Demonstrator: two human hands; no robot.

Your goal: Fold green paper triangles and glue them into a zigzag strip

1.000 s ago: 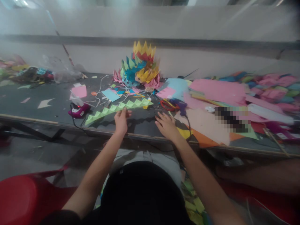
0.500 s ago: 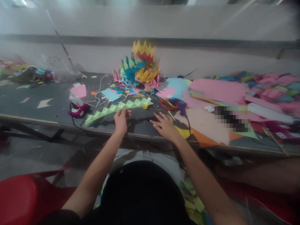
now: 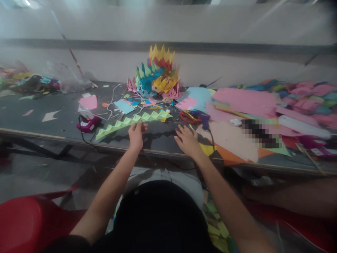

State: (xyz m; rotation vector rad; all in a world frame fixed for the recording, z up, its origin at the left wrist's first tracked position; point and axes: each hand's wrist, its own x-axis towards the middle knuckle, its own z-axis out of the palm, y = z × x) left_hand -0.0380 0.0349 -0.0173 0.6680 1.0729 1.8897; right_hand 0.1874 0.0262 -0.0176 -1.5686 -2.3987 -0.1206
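Note:
A long light-green strip of folded paper points point(image 3: 118, 125) slants across the dark tabletop, slightly raised, with its shadow below. My left hand point(image 3: 137, 133) pinches its lower edge near the middle. Apart from the strip, my right hand point(image 3: 186, 140) rests low over the table with its fingers spread, holding nothing. Just beyond it lie red-handled scissors point(image 3: 190, 118) and a dark purple glue gun point(image 3: 203, 118) with a cord. A small yellow piece point(image 3: 163, 119) shows under the strip's right end.
Folded paper crowns point(image 3: 158, 75) are stacked at the back. Paper scraps point(image 3: 125, 106) and a purple device with a cord point(image 3: 88, 124) lie left. Large paper sheets point(image 3: 244, 100) cover the right side. A red stool point(image 3: 23, 221) stands lower left. Someone's bare limb point(image 3: 289, 195) shows lower right.
My right hand has shifted slightly right, away from the strip, fingers still apart. My left hand and the green strip have stayed in place.

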